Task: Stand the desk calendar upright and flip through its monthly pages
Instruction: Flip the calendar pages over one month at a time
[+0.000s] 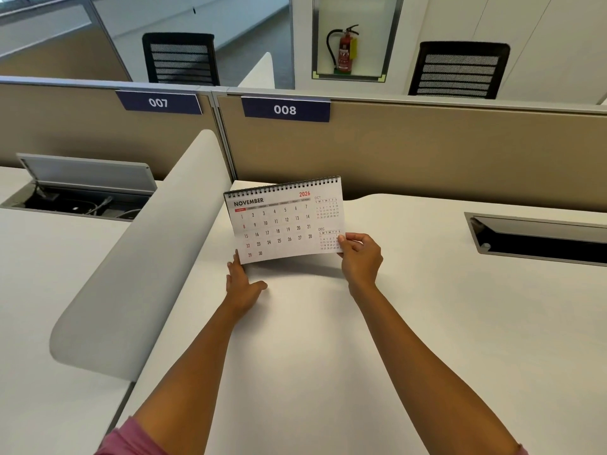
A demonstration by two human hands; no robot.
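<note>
A spiral-bound desk calendar (279,224) stands on the white desk (312,339), tilted slightly, showing the NOVEMBER 2026 page. My right hand (359,257) pinches the page's lower right corner between thumb and fingers. My left hand (241,280) lies on the desk at the calendar's lower left corner, fingers reaching under or behind its bottom edge, thumb spread out to the right. The calendar's base and back are hidden behind the front page.
A curved white divider panel (147,257) rises along the desk's left side. A beige partition (427,149) with labels 007 and 008 stands right behind the calendar. A cable slot (538,239) is sunk in the desk at right; an opened cable box (85,188) sits at left.
</note>
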